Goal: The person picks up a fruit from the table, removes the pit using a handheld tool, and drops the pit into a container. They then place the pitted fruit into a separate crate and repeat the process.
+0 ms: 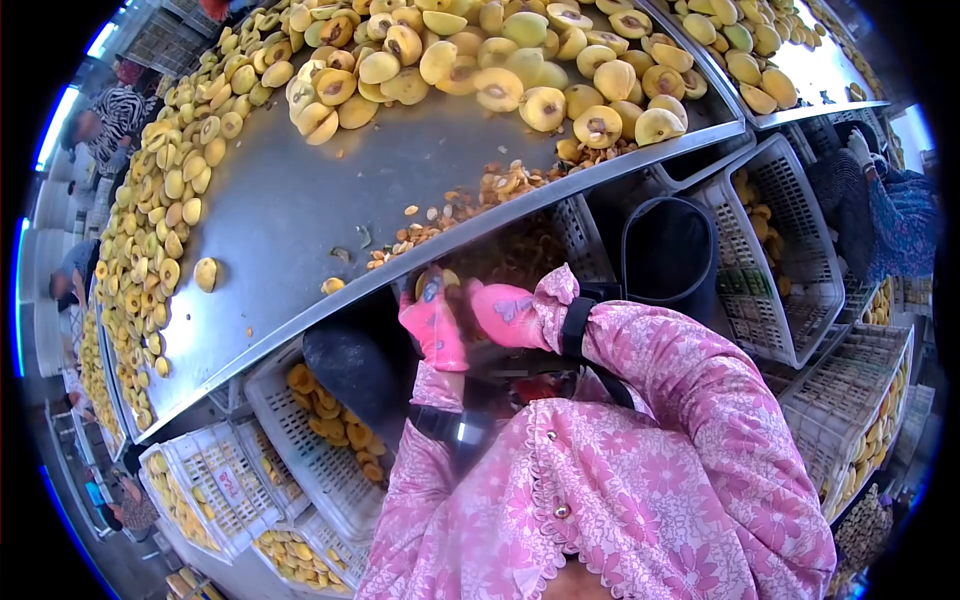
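My left hand (432, 325), in a pink glove, is closed around a yellow fruit (441, 277) just below the edge of the steel table (300, 200). My right hand (505, 312), also in a pink glove, is curled right beside the left one and reaches toward the same fruit. What it holds is hidden. Both arms wear pink flowered sleeves with dark wristbands. Halved yellow fruit (500, 70) lies heaped on the far part of the table. Brown pits (480, 195) are strewn along the near edge.
White plastic crates (320, 440) with fruit stand under the table, and more crates (790, 250) stand at right. A black bucket (670, 245) sits beside my right arm. Another person in a striped top (115, 115) works at far left, and a person's sleeve (890, 220) shows at right.
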Motion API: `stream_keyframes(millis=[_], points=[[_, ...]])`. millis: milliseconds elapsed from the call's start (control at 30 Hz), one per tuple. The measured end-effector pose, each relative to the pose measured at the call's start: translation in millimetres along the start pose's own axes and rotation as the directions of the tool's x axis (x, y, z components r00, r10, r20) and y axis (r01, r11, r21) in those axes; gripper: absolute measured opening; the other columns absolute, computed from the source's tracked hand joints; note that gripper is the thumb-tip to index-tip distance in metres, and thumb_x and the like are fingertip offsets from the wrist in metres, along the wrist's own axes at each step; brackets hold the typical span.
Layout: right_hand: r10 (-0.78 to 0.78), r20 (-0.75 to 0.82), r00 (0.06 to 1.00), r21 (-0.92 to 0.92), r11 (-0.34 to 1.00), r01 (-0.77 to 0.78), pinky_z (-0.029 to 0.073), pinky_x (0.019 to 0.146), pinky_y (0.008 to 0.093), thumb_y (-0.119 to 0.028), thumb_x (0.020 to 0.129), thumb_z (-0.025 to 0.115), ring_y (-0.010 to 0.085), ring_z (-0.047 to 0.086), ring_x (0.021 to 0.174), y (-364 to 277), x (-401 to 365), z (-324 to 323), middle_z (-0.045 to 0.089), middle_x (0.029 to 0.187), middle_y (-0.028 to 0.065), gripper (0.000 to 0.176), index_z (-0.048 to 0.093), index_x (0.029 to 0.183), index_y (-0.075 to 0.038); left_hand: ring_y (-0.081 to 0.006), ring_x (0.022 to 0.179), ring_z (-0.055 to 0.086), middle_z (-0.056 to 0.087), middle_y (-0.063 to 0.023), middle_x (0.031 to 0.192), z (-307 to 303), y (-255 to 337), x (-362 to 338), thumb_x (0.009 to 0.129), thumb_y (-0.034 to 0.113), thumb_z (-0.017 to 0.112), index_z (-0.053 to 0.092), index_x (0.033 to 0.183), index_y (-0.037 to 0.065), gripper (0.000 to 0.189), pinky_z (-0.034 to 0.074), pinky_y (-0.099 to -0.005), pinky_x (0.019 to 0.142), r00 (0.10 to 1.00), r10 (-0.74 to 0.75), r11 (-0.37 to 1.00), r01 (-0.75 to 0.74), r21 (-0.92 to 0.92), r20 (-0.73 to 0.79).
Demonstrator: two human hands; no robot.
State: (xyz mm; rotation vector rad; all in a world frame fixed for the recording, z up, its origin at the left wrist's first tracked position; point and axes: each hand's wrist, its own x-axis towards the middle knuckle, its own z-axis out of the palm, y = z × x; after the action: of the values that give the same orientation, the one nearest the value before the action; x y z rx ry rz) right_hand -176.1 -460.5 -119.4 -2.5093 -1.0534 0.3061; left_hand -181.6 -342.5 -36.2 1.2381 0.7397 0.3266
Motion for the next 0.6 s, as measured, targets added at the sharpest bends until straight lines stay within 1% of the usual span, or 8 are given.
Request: stream_keyframes(millis=[167, 267, 333, 400, 433, 467, 567, 600], points=[[0.253, 0.358, 0.899, 0.310, 0.876, -0.370, 0.047, 0.080, 0.0317, -0.021, 0.097, 0.038, 0.0190, 0.059, 0.095, -32.8, -0.5, -92.0, 0.059, 0.105, 0.0107, 0.029, 0.054, 0.107, 0.001, -0.0154, 0.077, 0.060, 0.063, -0.0092, 0.093, -2.3, -2.1, -3.7, 0.076, 0.015, 0.075, 0.056, 0.107, -0.005, 0.041, 0.050, -0.0260, 0.067, 1.000, -0.005, 1.000, 0.005, 0.017, -0.007], [0.126, 0.240, 0.963, 0.501, 0.833, -0.234, 0.046, 0.081, 0.0325, -0.025, 0.097, 0.035, 0.0210, 0.060, 0.094, -13.0, -1.6, -35.7, 0.061, 0.104, 0.0114, 0.033, 0.056, 0.106, -0.002, -0.0153, 0.076, 0.060, 0.063, -0.0091, 0.092, -3.1, -4.0, -1.3, 0.076, 0.016, 0.075, 0.056, 0.106, -0.004, 0.041, 0.050, -0.0258, 0.066, 1.000, 0.000, 0.999, 0.000, 0.047, -0.006], [-0.232, -0.012, 0.973, -0.536, 0.822, 0.190, 0.046, 0.081, 0.0324, -0.027, 0.097, 0.034, 0.0226, 0.060, 0.093, 16.1, 4.1, 69.2, 0.061, 0.103, 0.0130, 0.035, 0.057, 0.105, -0.003, -0.0152, 0.076, 0.060, 0.063, -0.0088, 0.092, -7.2, -11.6, 2.0, 0.076, 0.016, 0.075, 0.057, 0.105, -0.004, 0.040, 0.050, -0.0257, 0.065, 1.000, 0.020, 0.998, -0.020, 0.062, 0.001], [-0.163, -0.014, 0.987, -0.541, 0.831, 0.129, 0.046, 0.081, 0.0324, -0.029, 0.096, 0.036, 0.0249, 0.060, 0.093, 11.2, 4.3, 66.2, 0.061, 0.102, 0.0143, 0.035, 0.058, 0.105, -0.003, -0.0150, 0.076, 0.060, 0.063, -0.0086, 0.091, -11.8, -19.8, 4.7, 0.076, 0.016, 0.075, 0.058, 0.104, -0.004, 0.038, 0.050, -0.0256, 0.065, 0.998, 0.057, 0.995, -0.059, 0.076, 0.025], [0.118, 0.094, 0.988, -0.020, 0.993, -0.117, 0.046, 0.080, 0.0325, -0.029, 0.095, 0.038, 0.0264, 0.060, 0.093, -9.2, 2.4, -1.6, 0.061, 0.102, 0.0147, 0.034, 0.058, 0.106, -0.004, -0.0149, 0.076, 0.060, 0.063, -0.0086, 0.091, -12.1, -19.8, 4.7, 0.076, 0.015, 0.075, 0.058, 0.103, -0.004, 0.037, 0.050, -0.0255, 0.065, 0.997, 0.078, 0.991, -0.081, 0.104, 0.028], [0.290, 0.326, 0.900, 0.454, 0.787, -0.418, 0.047, 0.079, 0.0326, -0.029, 0.094, 0.041, 0.0279, 0.060, 0.093, -19.4, 1.5, -41.0, 0.061, 0.102, 0.0151, 0.032, 0.059, 0.106, -0.005, -0.0148, 0.076, 0.060, 0.063, -0.0086, 0.091, -11.7, -20.0, 4.3, 0.076, 0.015, 0.075, 0.059, 0.102, -0.004, 0.036, 0.050, -0.0255, 0.066, 0.995, 0.098, 0.986, -0.102, 0.131, 0.033], [-0.248, 0.063, 0.967, -0.030, 0.968, 0.250, 0.049, 0.067, 0.0375, -0.019, 0.090, 0.047, 0.0315, 0.063, 0.080, 2.3, 0.3, -19.0, 0.063, 0.087, 0.0209, 0.030, 0.052, 0.109, 0.004, -0.0147, 0.077, 0.060, 0.064, -0.0088, 0.090, -11.4, -22.6, 8.4, 0.076, 0.013, 0.075, 0.060, 0.100, -0.004, 0.033, 0.050, -0.0255, 0.066, 0.995, 0.103, 0.970, -0.102, 0.222, 0.011], [-0.160, 0.173, 0.972, 0.085, 0.985, 0.148, 0.049, 0.069, 0.0370, -0.020, 0.089, 0.049, 0.0328, 0.062, 0.082, 6.5, 2.0, -12.8, 0.063, 0.091, 0.0205, 0.028, 0.055, 0.105, 0.002, -0.0147, 0.077, 0.060, 0.064, -0.0089, 0.090, -12.2, -23.8, 9.8, 0.076, 0.013, 0.075, 0.060, 0.100, -0.004, 0.033, 0.050, -0.0255, 0.067, 0.996, 0.094, 0.963, -0.090, 0.256, -0.004]])
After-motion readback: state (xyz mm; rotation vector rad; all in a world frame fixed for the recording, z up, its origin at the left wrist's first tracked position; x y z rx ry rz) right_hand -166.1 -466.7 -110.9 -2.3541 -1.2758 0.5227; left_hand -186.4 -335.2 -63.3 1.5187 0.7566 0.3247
